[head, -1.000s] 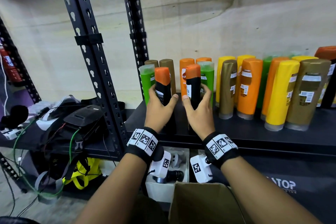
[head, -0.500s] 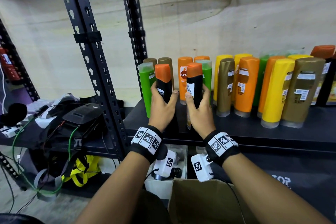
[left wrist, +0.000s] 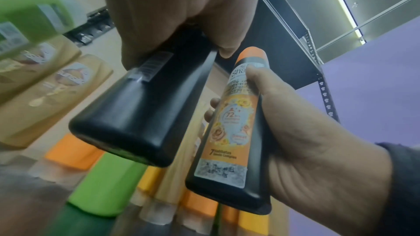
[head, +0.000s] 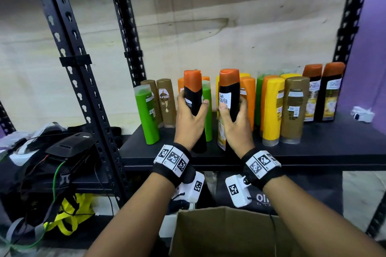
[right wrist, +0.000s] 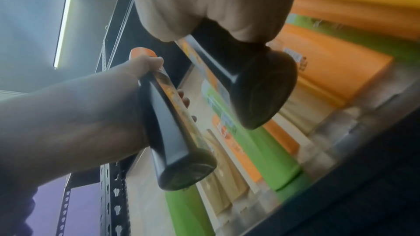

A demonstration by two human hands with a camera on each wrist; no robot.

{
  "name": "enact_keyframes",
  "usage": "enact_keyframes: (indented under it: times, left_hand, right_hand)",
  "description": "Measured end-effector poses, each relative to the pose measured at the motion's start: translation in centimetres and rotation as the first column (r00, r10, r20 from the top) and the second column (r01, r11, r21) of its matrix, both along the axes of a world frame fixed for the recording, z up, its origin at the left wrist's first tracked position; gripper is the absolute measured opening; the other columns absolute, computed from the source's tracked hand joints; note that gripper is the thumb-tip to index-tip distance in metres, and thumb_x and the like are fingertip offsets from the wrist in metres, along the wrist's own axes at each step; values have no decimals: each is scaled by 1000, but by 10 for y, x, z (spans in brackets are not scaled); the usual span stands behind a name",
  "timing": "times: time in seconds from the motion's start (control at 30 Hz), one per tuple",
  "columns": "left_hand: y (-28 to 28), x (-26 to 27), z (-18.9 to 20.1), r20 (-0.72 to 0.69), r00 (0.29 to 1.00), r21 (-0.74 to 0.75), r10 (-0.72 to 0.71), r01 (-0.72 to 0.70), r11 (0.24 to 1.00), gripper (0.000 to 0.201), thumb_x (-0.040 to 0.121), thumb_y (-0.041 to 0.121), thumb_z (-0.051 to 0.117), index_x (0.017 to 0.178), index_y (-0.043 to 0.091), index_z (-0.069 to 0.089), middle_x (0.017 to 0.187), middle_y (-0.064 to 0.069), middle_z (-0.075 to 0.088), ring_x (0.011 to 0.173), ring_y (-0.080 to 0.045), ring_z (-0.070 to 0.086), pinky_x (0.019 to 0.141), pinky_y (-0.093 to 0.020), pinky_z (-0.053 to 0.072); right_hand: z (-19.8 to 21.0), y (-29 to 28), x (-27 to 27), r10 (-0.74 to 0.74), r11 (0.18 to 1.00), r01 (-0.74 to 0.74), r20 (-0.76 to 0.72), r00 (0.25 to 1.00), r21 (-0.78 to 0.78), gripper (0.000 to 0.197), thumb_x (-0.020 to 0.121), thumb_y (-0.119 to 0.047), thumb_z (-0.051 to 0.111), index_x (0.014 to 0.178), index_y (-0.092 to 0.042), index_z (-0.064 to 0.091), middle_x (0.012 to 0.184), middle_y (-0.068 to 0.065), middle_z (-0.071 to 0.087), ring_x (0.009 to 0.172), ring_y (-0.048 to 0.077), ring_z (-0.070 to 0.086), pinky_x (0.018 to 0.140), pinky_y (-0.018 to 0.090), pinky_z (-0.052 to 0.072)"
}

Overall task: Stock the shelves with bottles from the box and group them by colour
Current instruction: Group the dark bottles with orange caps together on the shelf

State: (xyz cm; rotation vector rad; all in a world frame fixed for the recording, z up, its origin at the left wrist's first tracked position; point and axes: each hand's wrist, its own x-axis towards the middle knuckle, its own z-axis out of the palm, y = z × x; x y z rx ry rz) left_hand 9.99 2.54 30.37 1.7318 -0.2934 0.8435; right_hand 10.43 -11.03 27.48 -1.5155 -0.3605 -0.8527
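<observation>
Both black bottles are higher now than a second ago. The left hand (head: 191, 120) lifts its black bottle (head: 193, 100) so the orange cap clears the row behind, and the right hand (head: 237, 125) does the same with the labelled black bottle (head: 228, 98). They sit further apart too, and more of the frame's right side shows now, including two more black bottles (head: 322, 92) at the row's end.
</observation>
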Motion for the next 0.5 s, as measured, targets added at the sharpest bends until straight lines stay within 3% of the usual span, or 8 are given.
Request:
enact_keyframes:
  times: [0.07, 0.13, 0.27, 0.33, 0.4, 0.5]
  left_hand:
    - [-15, -2, 2, 2, 999, -7, -33, 33, 999, 53, 95, 35, 66, 139, 23, 39, 116, 15, 62, 104, 5, 60, 86, -9, 44]
    - [-31, -6, 5, 5, 997, -11, -74, 74, 997, 49, 96, 35, 65, 137, 23, 40, 116, 17, 62, 107, 5, 60, 89, -11, 46]
    - [-65, -12, 9, 12, 985, -18, -172, 172, 985, 58, 97, 35, 65, 144, 18, 37, 130, 3, 61, 120, -7, 59, 100, -22, 48]
    - [-84, -15, 10, 18, 980, -20, -198, 199, 980, 59, 97, 34, 65, 145, 17, 37, 131, 1, 60, 120, -10, 59, 101, -28, 49]
    - [-102, -19, 11, 37, 976, -22, -216, 217, 976, 56, 97, 32, 66, 143, 18, 38, 130, 1, 59, 119, -11, 59, 101, -26, 47]
    - [-129, -23, 12, 68, 968, -1, -242, 242, 970, 52, 96, 31, 67, 140, 20, 41, 128, 5, 60, 119, -8, 58, 98, -17, 43]
  right_hand:
    - [4, -15, -6, -27, 1000, 27, -7, 1000, 9, 43, 98, -45, 58, 136, -32, 43, 119, -30, 61, 110, -11, 58, 88, 7, 44]
    - [6, -31, -13, -61, 998, 61, -10, 998, 19, 43, 98, -46, 58, 136, -28, 45, 119, -19, 65, 109, -3, 62, 90, 16, 49]
    - [14, -64, -28, -112, 994, 112, 4, 994, 12, 37, 99, -45, 58, 131, -33, 43, 107, -43, 61, 101, -18, 59, 77, 0, 42]
    - [19, -82, -35, -136, 990, 136, 2, 991, 24, 39, 99, -46, 58, 132, -30, 44, 106, -47, 59, 102, -19, 58, 79, -1, 41]
    - [23, -100, -43, -174, 984, 174, -6, 985, 28, 42, 99, -46, 58, 133, -27, 46, 107, -45, 60, 103, -19, 58, 81, 0, 42]
    - [30, -128, -54, -226, 974, 226, 3, 974, 7, 39, 97, -53, 57, 129, -35, 46, 116, -26, 65, 110, -8, 61, 91, 15, 48]
